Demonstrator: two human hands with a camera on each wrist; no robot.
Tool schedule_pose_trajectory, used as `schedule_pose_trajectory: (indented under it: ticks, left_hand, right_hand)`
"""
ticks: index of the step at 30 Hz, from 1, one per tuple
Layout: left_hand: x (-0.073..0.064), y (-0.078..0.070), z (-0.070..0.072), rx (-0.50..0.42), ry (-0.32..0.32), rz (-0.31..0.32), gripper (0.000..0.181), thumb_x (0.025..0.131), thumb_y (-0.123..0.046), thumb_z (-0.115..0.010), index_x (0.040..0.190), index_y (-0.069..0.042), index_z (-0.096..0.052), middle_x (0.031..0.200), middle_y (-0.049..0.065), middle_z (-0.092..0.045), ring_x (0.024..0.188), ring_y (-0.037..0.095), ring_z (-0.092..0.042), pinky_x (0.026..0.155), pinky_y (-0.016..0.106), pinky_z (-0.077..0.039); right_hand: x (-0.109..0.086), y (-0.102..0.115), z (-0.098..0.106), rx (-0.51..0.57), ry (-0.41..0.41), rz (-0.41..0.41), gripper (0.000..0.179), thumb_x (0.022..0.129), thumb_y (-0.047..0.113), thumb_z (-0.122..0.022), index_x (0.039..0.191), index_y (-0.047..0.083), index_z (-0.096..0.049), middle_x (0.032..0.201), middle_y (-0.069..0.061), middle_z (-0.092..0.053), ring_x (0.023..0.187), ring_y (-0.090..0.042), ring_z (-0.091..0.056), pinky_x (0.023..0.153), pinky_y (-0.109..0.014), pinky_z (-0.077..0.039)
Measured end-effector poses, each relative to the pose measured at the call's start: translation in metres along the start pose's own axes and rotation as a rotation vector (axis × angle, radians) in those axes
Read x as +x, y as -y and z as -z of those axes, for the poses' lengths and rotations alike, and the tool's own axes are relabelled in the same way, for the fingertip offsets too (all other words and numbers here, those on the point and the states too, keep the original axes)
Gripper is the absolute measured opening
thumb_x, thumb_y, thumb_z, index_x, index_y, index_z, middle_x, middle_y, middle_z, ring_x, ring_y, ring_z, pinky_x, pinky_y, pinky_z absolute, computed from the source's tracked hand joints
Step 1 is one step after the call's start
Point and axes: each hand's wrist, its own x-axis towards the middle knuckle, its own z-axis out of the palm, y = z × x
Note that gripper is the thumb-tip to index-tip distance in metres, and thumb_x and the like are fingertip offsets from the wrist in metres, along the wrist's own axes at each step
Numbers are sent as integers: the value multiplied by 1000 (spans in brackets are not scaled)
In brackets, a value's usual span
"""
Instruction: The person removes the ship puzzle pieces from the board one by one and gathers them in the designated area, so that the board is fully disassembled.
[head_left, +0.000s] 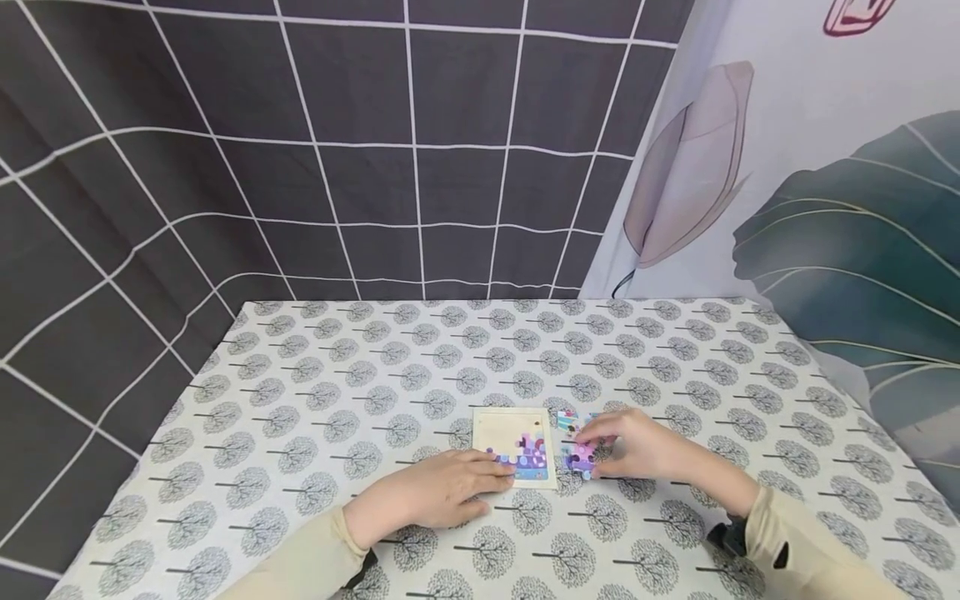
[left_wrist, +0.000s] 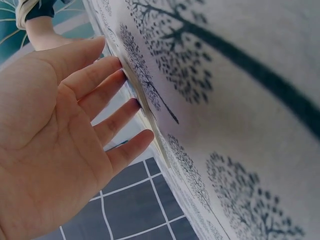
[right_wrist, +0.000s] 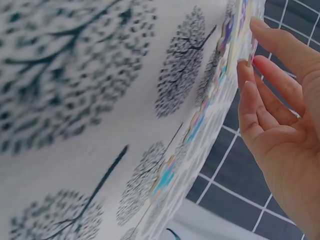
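A shallow cream puzzle tray [head_left: 551, 421] lies on the table, its lower part filled with joined purple and blue jigsaw pieces [head_left: 534, 465]. My left hand [head_left: 453, 486] rests at the tray's lower left, fingertips touching its edge and the pieces there. In the left wrist view the left fingers [left_wrist: 114, 131] are nearly straight and spread. Just right of the tray, my right hand [head_left: 637, 443] pinches a pink and purple puzzle piece [head_left: 582, 455] between thumb and fingers. The fingers partly cover the loose pieces underneath.
Other loose puzzle pieces [head_left: 567, 420] lie by the tray's right side; one blue and orange piece [right_wrist: 164, 179] shows in the right wrist view. A tree-print cloth [head_left: 420, 375] covers the table. Behind hangs a dark checked curtain [head_left: 360, 92], with a leaf-patterned curtain [head_left: 795, 83] at right.
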Motion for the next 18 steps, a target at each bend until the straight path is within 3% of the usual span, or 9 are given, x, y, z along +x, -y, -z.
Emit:
schedule_pose_trajectory:
  ticks: [7, 14, 18]
  left_hand:
    - [-2, 0, -1, -4, -7, 0, 46, 95, -32, -47, 140, -20, -44, 148, -9, -34, 136, 16, -32, 114, 35, -26]
    - [-2, 1, -1, -7, -4, 3, 46, 96, -32, -47, 140, -20, -44, 148, -9, -33, 137, 17, -31, 114, 36, -26]
    - [-2, 0, -1, -6, 4, 5, 47, 95, -33, -47, 140, -19, -43, 148, -9, -33, 137, 16, -31, 114, 36, -25]
  right_hand:
    - [-8, -4, 3, 26, -5, -20, 44, 74, 25, -76, 110, 2, -66, 103, -6, -68, 72, -3, -56, 74, -27, -54]
    - [-15, -5, 3, 4, -28, -44, 41, 73, 20, -76, 109, 2, -66, 105, -8, -67, 88, -14, -63, 82, -33, -55]
    - [-19, -7, 1, -17, -50, -41, 40, 72, 16, -76, 109, 2, -67, 104, -7, -67, 84, -12, -63, 78, -30, -56]
